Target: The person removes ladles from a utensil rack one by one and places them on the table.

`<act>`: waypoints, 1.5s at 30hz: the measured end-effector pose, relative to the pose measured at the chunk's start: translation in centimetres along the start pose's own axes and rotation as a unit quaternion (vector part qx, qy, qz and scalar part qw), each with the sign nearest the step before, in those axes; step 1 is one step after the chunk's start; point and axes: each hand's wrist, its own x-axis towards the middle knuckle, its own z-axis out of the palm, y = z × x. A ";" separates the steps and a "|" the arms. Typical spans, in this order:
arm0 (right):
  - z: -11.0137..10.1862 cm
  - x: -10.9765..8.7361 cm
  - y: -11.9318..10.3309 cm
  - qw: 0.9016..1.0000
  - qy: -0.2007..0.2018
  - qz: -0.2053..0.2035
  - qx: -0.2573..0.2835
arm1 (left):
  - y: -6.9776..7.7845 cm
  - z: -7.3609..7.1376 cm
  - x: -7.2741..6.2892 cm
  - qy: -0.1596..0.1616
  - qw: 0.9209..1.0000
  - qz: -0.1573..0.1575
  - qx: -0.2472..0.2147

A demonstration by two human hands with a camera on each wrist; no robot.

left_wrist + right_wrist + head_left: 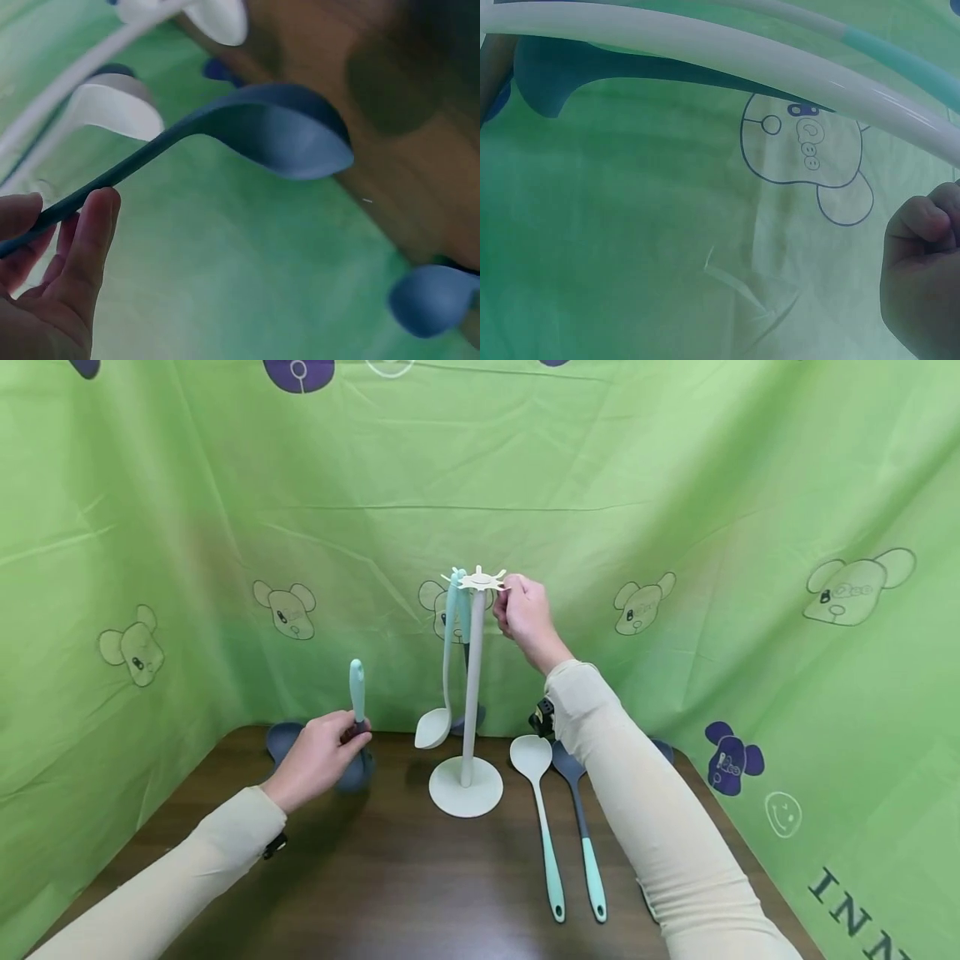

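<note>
A blue ladle (300, 142) with a mint handle (357, 689) is in my left hand (315, 756). Fingers and thumb pinch its stem, handle end up and bowl low. My right hand (527, 617) is at the top of the white utensil stand (474, 693), its curled fingers gripping one of the hooks at the right side. From the stand's left side hangs a white ladle (433, 728) with a mint handle. Behind it hangs a dark blue utensil (630, 67), partly hidden by the post.
Right of the stand lie a white spoon-like utensil (531, 756) and a dark blue one (568, 764), mint handles toward me. Another blue utensil (663, 750) is mostly covered by my right sleeve. On the left lies a blue utensil head (282, 740). Green cloth (480, 468) walls the table.
</note>
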 end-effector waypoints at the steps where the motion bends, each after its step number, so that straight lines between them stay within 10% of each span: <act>1: -0.1 0.0 0.0 1.000 0.002 0.002 0.001 | -0.5 0.0 -0.1 -0.006 1.000 0.000 0.003; 15: -0.7 -0.5 0.8 1.000 0.005 0.011 -0.001 | -5.3 0.8 -1.6 -0.045 0.999 -0.018 -0.009; 30: -0.2 -0.4 0.6 1.000 0.005 0.006 0.000 | -9.1 1.7 -0.9 -0.032 0.993 0.064 0.099; 45: 0.1 0.1 0.0 1.000 0.005 0.004 0.004 | -10.5 2.0 -0.8 -0.056 0.987 0.064 0.139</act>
